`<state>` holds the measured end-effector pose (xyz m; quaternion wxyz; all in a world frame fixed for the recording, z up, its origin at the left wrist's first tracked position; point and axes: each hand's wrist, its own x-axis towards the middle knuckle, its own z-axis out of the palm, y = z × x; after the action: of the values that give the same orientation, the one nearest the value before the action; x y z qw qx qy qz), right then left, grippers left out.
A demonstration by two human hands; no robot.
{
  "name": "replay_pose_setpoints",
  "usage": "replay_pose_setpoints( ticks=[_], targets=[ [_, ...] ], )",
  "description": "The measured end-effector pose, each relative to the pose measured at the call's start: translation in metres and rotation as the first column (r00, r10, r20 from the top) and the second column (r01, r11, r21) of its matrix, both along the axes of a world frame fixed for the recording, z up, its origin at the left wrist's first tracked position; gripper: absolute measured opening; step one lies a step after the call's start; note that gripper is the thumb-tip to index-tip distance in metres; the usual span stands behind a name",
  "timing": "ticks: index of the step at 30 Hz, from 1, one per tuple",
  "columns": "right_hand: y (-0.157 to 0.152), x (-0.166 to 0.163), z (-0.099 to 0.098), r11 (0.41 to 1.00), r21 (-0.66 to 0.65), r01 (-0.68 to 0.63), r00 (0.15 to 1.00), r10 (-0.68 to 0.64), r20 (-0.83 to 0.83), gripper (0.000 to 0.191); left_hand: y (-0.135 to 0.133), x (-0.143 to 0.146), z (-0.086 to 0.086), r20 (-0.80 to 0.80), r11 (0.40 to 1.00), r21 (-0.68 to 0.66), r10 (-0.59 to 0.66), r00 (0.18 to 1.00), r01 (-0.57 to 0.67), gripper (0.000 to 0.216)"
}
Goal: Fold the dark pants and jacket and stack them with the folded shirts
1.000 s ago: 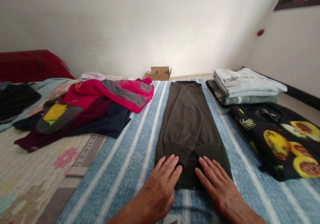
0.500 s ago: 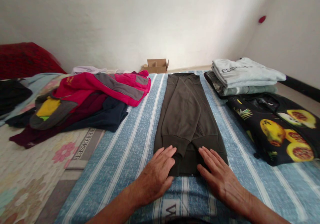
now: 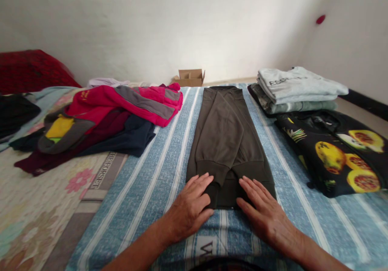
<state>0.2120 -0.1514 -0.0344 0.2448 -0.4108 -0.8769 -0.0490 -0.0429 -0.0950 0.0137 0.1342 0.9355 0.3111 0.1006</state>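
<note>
dark olive-grey long-sleeved fabric top (image 3: 218,129) lies flat on a blue-and-white striped cloth bedsheet (image 3: 154,198), in the middle, collar end toward the wall and hem toward the person. judging by its shape, the folding is partly done: the sides look tucked in to a long, narrow strip, and both sleeves run down over it, their ribbed cuffs near the hem. the strip is not doubled up, so a shortening fold may be left. on the right, a pale grey folded shirt with dark lettering (image 3: 303,89) tops a neat stack, with a black folded garment printed with yellow fruit (image 3: 330,154) in front. on the left, a crimson fleece jacket with grey panels (image 3: 100,105) lies loosely over maroon and navy clothes, apparently not yet dealt with. the left hand (image 3: 189,206) rests on the hem's left corner, fingers slightly bent and close together, thumb apart; whether it pinches any cloth i cannot tell. the right hand (image 3: 262,206) lies on the right corner, fingers nearly straight and side by side, thumb apart, clamped on nothing. compared with a second ago, the top keeps the same folds, while the view has tilted down, showing more sheet before the hem.
</note>
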Motion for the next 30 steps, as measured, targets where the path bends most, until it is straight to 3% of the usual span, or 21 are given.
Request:
replay_pose_setpoints(
  ticks=[9,18,30],
  targets=[
    [-0.008,0.023,-0.001,0.997,0.023,0.069,0.993,-0.067,-0.098,0.044,0.001,-0.001,-0.013,0.055,0.999,0.047,0.004,0.998,-0.007,0.011],
    [-0.014,0.032,-0.003,0.996,0.029,0.083,0.996,-0.082,-0.031,0.024,-0.001,0.000,-0.007,0.033,0.998,0.058,-0.011,0.999,0.009,0.022],
    [-0.003,0.020,0.002,0.997,0.069,0.044,0.999,-0.044,0.002,0.024,0.001,-0.002,-0.004,-0.005,0.999,0.021,-0.031,1.000,0.031,0.031]
  ],
)
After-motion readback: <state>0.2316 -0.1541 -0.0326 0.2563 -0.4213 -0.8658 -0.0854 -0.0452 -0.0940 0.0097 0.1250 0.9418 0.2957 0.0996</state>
